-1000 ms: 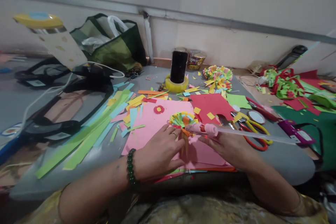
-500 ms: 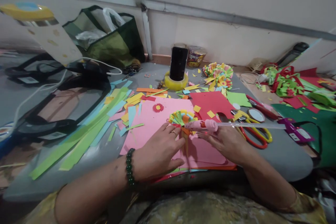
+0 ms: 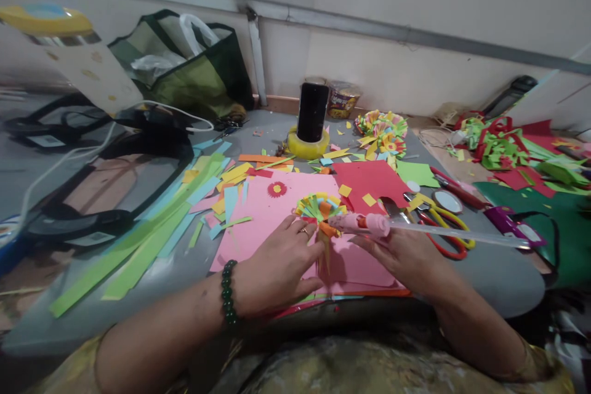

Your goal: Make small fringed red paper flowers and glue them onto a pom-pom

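A round ornament of yellow, green, orange and blue paper strips (image 3: 318,206) sits over the pink sheets (image 3: 258,218). My left hand (image 3: 286,255), with a green bead bracelet and a ring, holds the ornament's near left edge. In my right hand (image 3: 401,252) is a pink glue gun (image 3: 364,223), its tip at the ornament's centre and a long clear glue stick (image 3: 452,233) coming out of its back. A small red paper flower with a yellow centre (image 3: 277,189) lies on the pink sheet, left of the ornament.
Scissors (image 3: 450,228) and a purple tape measure (image 3: 512,226) lie at the right. A phone (image 3: 313,112) stands in a yellow tape roll (image 3: 308,146) at the back. Green strips (image 3: 138,240), a black headset strap (image 3: 115,228) and a green bag (image 3: 203,74) are at the left.
The glue gun in my right hand has shifted slightly to the right, and its glue stick now slants down to the right. My left hand has hardly moved.
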Tool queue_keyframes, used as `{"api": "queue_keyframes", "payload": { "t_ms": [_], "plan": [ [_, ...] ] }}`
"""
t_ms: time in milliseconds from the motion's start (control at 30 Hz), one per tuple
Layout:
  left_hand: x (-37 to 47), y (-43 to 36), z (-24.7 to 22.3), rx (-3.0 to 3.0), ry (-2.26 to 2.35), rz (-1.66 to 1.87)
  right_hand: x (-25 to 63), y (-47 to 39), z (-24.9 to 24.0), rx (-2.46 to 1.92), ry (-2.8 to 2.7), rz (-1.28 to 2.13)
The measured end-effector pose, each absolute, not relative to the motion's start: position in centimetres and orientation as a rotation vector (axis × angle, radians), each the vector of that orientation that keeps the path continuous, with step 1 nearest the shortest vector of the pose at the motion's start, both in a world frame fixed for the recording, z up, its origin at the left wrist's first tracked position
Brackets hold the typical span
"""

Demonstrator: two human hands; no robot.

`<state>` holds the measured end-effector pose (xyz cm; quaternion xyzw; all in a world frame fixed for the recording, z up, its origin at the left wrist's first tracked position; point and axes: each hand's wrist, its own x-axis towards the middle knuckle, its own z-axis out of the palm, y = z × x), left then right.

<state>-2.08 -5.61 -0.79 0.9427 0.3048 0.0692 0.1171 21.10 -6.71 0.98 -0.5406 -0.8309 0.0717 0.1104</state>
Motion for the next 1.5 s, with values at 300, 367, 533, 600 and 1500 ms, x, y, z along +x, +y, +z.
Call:
{"api": "queue_keyframes", "payload": {
  "t_ms": [300, 367, 533, 600, 1500],
  "plan": [
    [-2.06, -5.61, -0.69, 2.756, 0.890, 0.188, 20.98, -6.87, 1.34, -1.608, -2.465, 0.156],
    [-2.07, -5.62, -0.69, 2.754, 0.907, 0.169, 21.03, -6.81, 1.27, -1.654, -2.477, 0.107],
    [-2.05, -5.63, -0.66, 2.752, 0.892, 0.176, 21.02, -6.54, 1.35, -1.650, -2.457, 0.132],
    [-2.04, -5.64, -0.68, 2.755, 0.896, 0.174, 20.95, -6.47, 1.45, -1.633, -2.463, 0.187],
    [-2.09, -5.65, -0.82, 2.776, 0.909, 0.170, 20.81, -6.17, 1.95, -1.548, -2.430, 0.371]
  ]
}}
